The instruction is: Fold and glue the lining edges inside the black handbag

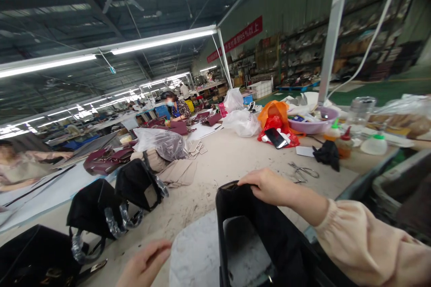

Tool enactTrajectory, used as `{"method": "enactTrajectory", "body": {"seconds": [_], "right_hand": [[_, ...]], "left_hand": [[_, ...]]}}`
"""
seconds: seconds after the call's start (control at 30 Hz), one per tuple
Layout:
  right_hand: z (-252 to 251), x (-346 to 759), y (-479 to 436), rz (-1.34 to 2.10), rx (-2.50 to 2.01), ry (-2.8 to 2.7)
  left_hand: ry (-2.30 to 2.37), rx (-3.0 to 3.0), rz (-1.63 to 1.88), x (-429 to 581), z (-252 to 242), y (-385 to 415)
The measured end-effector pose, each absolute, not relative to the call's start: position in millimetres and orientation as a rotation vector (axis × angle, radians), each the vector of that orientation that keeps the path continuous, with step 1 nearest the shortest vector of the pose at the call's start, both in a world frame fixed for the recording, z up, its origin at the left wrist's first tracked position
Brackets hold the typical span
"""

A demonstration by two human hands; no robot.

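A black bag stands tilted in front of me with its mouth towards me, showing a grey panel inside. My right hand is closed on the bag's upper rim, thumb and fingers pinching the edge. My left hand is at the bottom of the view, left of the bag and apart from it. Its fingers are stretched out and nothing shows in them. Between that hand and the bag lies a white sheet on the table. Part of the bag runs out of view below.
Black handbags with wrapped handles line the table's left side. Beige panels and a plastic bag lie beyond. Scissors, a phone, a purple basin and bottles sit right. Two co-workers sit at left and farther back.
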State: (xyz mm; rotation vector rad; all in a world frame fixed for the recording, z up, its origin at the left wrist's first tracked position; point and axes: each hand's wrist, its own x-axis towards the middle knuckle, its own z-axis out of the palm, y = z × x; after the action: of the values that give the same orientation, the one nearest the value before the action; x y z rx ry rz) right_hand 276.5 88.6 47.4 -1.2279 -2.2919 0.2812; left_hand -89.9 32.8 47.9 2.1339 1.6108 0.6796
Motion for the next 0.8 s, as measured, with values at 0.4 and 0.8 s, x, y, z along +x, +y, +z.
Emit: {"method": "enactTrajectory", "body": {"seconds": [0.4, 0.8], "right_hand": [[67, 258, 76, -0.01, -1.422, -2.365], [61, 225, 80, -0.079, -1.55, -2.416]], "left_hand": [[1.361, 2.061, 0.648, 57, 44, 105], [1.364, 2.114, 0.605, 55, 46, 103]]}}
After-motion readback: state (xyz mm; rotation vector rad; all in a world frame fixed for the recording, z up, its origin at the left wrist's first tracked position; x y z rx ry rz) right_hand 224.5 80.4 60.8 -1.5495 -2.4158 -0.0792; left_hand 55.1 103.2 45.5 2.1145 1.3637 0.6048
